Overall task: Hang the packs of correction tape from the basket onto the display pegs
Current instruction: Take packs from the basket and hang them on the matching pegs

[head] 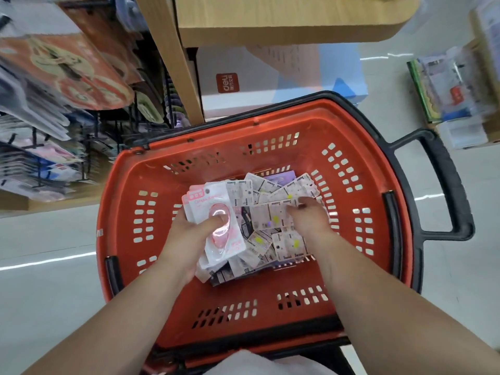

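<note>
Both hands were down in the red basket (151, 239). The left hand (186, 234) held a stack of packs (219, 228) face-up, ready for hanging; the right hand (311, 220) pressed on loose packs (273, 207), grip unclear. Pegs (86, 147) waited far left.

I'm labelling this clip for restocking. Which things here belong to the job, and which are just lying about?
Part of the job:
- red basket
- loose packs in it, mostly face down
- pink stack gripped in the left hand
- right hand on the loose packs
- display pegs, already hung with goods

Just lying about:
- white box under the wooden shelf
- stacked goods on the floor
</note>
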`<control>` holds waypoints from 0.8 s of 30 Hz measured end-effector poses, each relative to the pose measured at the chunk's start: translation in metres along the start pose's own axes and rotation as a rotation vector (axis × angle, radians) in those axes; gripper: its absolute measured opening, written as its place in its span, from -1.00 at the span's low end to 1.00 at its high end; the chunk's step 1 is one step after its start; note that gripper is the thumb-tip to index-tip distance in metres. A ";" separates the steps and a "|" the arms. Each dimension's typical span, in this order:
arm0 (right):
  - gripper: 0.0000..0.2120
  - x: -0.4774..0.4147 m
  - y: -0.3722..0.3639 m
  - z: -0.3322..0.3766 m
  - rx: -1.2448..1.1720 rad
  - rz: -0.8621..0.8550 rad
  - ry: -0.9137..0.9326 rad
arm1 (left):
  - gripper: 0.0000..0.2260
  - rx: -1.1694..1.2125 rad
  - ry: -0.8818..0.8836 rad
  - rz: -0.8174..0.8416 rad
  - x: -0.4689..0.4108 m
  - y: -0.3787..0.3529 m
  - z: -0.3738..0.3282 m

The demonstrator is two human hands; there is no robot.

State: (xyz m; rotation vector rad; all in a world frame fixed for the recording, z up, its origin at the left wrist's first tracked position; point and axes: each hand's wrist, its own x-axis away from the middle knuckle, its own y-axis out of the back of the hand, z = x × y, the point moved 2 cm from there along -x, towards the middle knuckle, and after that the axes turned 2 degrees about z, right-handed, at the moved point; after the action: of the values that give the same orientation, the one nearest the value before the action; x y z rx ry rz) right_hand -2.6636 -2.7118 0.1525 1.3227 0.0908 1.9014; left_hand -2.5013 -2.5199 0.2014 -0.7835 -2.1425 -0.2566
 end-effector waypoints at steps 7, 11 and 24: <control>-0.54 -0.042 -0.010 -0.017 0.396 -0.004 -0.042 | -0.54 -0.049 -0.009 -0.061 -0.006 0.021 0.005; -0.65 -0.028 -0.019 0.000 0.327 0.074 0.062 | -0.72 -0.078 -0.029 -0.065 0.001 0.021 0.006; -0.83 0.098 0.006 0.071 -0.395 0.513 0.098 | -0.64 -0.198 -0.109 0.048 0.041 -0.011 -0.025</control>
State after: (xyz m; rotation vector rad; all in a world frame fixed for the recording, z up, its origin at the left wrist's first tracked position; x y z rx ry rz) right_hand -2.6224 -2.6787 0.2613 1.0419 -0.5980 2.2541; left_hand -2.5119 -2.5210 0.2494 -0.9805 -2.2204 -0.4137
